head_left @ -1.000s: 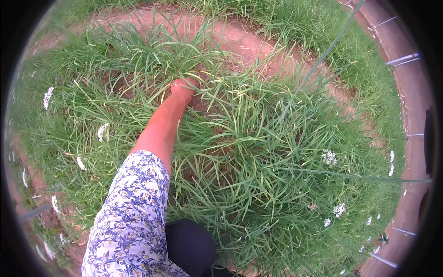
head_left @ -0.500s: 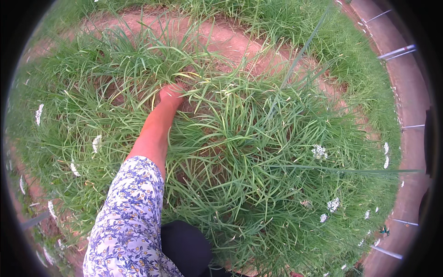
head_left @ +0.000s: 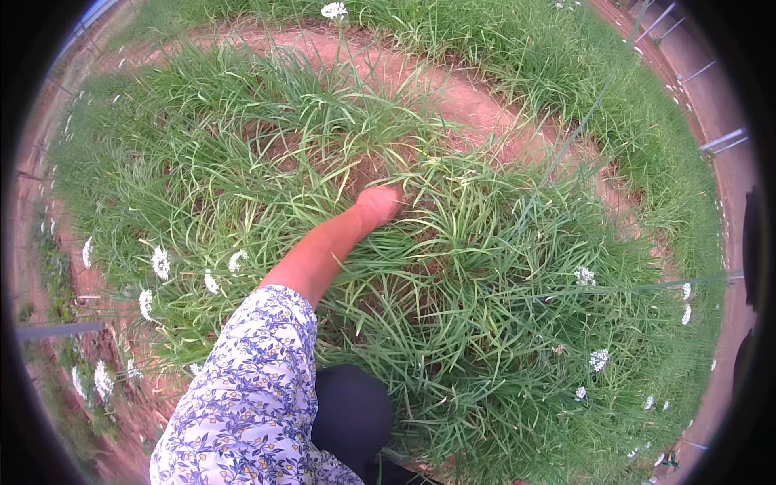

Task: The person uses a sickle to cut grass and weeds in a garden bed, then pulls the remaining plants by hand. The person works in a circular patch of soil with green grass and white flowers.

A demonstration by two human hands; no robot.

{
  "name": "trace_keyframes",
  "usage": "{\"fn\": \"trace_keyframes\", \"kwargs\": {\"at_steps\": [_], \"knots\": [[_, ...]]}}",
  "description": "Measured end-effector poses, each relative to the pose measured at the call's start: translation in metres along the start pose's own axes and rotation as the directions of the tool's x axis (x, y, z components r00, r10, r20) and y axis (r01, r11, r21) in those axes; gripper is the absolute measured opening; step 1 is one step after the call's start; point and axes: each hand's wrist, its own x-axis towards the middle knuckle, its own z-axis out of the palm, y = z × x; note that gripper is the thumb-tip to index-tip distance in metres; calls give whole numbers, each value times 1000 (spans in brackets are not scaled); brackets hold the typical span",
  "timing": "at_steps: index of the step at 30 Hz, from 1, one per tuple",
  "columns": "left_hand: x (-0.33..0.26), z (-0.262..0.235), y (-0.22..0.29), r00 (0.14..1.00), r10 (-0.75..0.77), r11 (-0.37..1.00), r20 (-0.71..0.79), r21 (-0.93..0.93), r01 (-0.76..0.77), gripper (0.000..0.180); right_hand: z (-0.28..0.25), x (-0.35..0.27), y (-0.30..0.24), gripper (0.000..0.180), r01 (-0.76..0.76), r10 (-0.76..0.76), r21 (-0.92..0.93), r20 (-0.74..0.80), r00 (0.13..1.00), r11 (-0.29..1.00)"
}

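Note:
My left arm, in a white sleeve with a blue leaf pattern, comes in from the lower left. It reaches down into a bed of chive-like plants [head_left: 461, 234] with long, narrow green leaves. My left hand [head_left: 380, 204] is low among the leaves, beside a patch of bare brown soil [head_left: 365, 174]. Its back and wrist show, but the fingers are hidden below, so what they touch or hold cannot be made out. My right hand is out of the picture.
A dark-clothed knee [head_left: 352, 412] is close beside my sleeve. White flower clusters [head_left: 160, 263] stand among the leaves. A reddish dirt path [head_left: 453, 93] curves behind the bed, with more green growth beyond it. Pale posts [head_left: 723, 140] stand at the far right.
The view has shifted, so the plants and my arm appear farther right and a little lower. My left hand stays low among much the same leaves.

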Motion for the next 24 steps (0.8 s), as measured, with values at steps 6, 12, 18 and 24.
{"fn": "trace_keyframes", "kwargs": {"at_steps": [6,12,18,24], "knots": [[-35,-50,-52,919,-386,914,76,164,370,25,22,-4,-19,28,8,-8,-54,6,1000,999],[-98,-45,-72,821,-529,806,214,429,408,27,29,-6,-29,28,-2,3,-87,10,1000,996],[-119,-12,-64,836,-500,814,228,452,364,25,32,-3,-37,29,-7,10,-116,21,1000,993],[-107,-25,-52,804,-493,819,332,488,301,26,30,-7,-37,29,-10,11,-120,3,1000,993]]}}
